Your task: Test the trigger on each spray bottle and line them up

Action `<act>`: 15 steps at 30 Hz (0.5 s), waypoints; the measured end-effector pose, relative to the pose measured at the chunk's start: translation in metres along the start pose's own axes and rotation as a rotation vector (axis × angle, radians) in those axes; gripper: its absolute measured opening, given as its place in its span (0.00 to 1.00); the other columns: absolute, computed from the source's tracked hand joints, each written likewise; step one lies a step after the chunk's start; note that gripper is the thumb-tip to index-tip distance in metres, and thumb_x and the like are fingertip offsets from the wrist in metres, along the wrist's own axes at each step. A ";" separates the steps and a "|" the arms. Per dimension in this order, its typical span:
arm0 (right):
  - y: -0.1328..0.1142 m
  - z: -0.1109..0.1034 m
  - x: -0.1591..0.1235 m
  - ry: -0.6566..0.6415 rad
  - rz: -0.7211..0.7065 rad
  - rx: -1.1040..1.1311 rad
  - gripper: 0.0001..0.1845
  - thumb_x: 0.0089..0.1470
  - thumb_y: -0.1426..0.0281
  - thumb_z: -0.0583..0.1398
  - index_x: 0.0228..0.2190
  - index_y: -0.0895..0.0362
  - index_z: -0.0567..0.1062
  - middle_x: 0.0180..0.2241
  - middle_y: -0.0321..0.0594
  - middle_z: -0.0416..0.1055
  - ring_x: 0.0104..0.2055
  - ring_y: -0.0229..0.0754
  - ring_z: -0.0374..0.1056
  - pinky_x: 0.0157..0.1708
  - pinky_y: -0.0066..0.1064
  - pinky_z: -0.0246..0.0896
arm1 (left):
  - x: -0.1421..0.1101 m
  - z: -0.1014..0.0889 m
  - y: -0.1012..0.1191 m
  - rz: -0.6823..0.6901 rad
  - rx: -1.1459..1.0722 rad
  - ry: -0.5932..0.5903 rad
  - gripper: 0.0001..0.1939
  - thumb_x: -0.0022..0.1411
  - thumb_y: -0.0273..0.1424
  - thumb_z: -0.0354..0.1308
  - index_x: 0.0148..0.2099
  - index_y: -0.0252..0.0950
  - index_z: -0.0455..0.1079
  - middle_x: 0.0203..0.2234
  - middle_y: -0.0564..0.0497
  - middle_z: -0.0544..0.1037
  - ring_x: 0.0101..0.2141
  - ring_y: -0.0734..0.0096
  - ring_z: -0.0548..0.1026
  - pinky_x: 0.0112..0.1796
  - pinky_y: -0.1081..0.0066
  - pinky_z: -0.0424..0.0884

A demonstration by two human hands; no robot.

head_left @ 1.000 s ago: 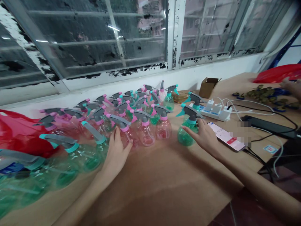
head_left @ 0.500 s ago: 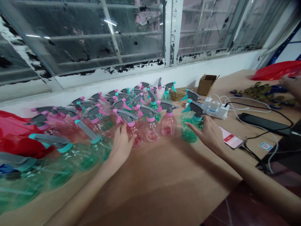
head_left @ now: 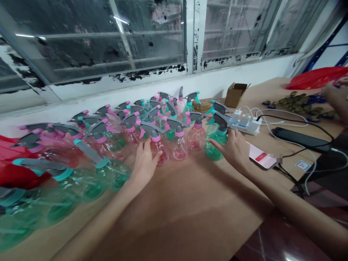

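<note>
My left hand (head_left: 145, 161) is curved around the left side of a pink spray bottle (head_left: 163, 151), thumb in front and fingertips partly hidden behind it. Two more pink-collared spray bottles, the middle one (head_left: 180, 148) and the right one (head_left: 197, 138), stand upright beside it. At the row's right end my right hand (head_left: 232, 146) cups a green spray bottle (head_left: 213, 146) with a turquoise collar, its fingers mostly out of sight behind the bottle. Another turquoise-nozzled sprayer (head_left: 219, 106) shows behind that one. Many pink and green spray bottles crowd behind and left.
Red plastic (head_left: 16, 159) lies at the left among green bottles. To the right are a phone (head_left: 262, 156), a white power strip (head_left: 246, 125), cables and a black device (head_left: 300, 139). A cardboard box (head_left: 236, 95) stands by the wall. Another person's hand (head_left: 337, 95) is at far right.
My left hand and the front pink bottles have shifted right, narrowing the gap to the green bottle. The green bottle in my right hand moved slightly right, then back left. The view has shifted too.
</note>
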State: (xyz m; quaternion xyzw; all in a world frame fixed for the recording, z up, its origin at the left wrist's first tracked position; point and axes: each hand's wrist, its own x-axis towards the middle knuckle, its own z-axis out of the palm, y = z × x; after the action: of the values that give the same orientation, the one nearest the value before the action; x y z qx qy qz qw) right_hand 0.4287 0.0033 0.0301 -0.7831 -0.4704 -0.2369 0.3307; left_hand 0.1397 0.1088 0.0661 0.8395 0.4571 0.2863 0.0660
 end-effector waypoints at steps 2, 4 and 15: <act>-0.003 0.003 0.002 0.000 -0.002 0.007 0.43 0.49 0.35 0.47 0.45 0.61 0.68 0.38 0.56 0.73 0.41 0.59 0.69 0.32 0.42 0.61 | -0.002 0.001 0.000 0.001 -0.009 0.010 0.28 0.64 0.32 0.57 0.63 0.34 0.55 0.53 0.38 0.67 0.56 0.49 0.66 0.53 0.49 0.63; -0.005 0.005 0.004 -0.004 -0.005 0.014 0.43 0.50 0.36 0.47 0.45 0.61 0.68 0.38 0.57 0.73 0.41 0.59 0.69 0.33 0.42 0.61 | -0.004 0.003 0.001 -0.001 -0.017 0.021 0.27 0.64 0.33 0.57 0.63 0.33 0.55 0.53 0.38 0.67 0.55 0.48 0.66 0.53 0.49 0.63; -0.005 -0.008 -0.012 -0.028 -0.074 0.096 0.35 0.53 0.41 0.52 0.45 0.59 0.69 0.37 0.52 0.73 0.36 0.54 0.68 0.31 0.39 0.60 | -0.014 0.003 0.001 -0.023 -0.056 0.005 0.28 0.67 0.37 0.54 0.64 0.29 0.54 0.54 0.34 0.66 0.56 0.46 0.64 0.55 0.47 0.59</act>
State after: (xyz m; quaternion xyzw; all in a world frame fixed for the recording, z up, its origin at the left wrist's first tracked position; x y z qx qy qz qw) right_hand 0.4182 -0.0083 0.0285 -0.7517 -0.5143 -0.2154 0.3523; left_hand 0.1363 0.0973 0.0576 0.8312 0.4589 0.3004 0.0914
